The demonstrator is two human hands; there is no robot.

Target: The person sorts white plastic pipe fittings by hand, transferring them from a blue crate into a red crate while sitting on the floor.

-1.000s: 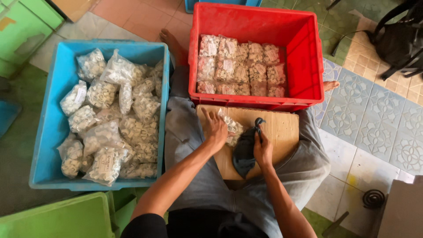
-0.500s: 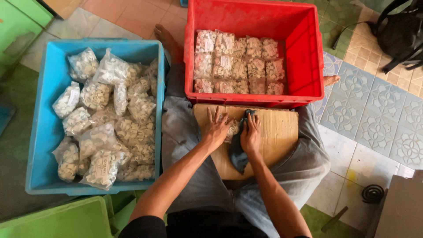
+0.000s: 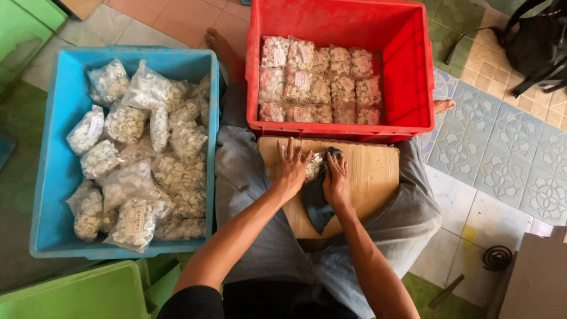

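A cardboard sheet [image 3: 372,177] lies across my lap. On it rests a clear plastic bag of small white rings [image 3: 314,165]. My left hand [image 3: 290,168] lies flat on the bag, fingers spread, pressing it down. My right hand [image 3: 336,180] presses a dark cloth [image 3: 315,204] against the bag's right side. Most of the bag is hidden under both hands.
A red crate [image 3: 413,71] ahead of my knees holds flat packed bags [image 3: 322,82] in rows. A blue crate [image 3: 53,195] at my left is full of loose bags of white rings [image 3: 147,153]. Green bins [image 3: 77,292] sit near left. Tiled floor and a black coil [image 3: 499,258] lie right.
My left hand went from gripping the bag to lying flat on it. My right hand with the cloth slid up toward the bag. The view shifted slightly.
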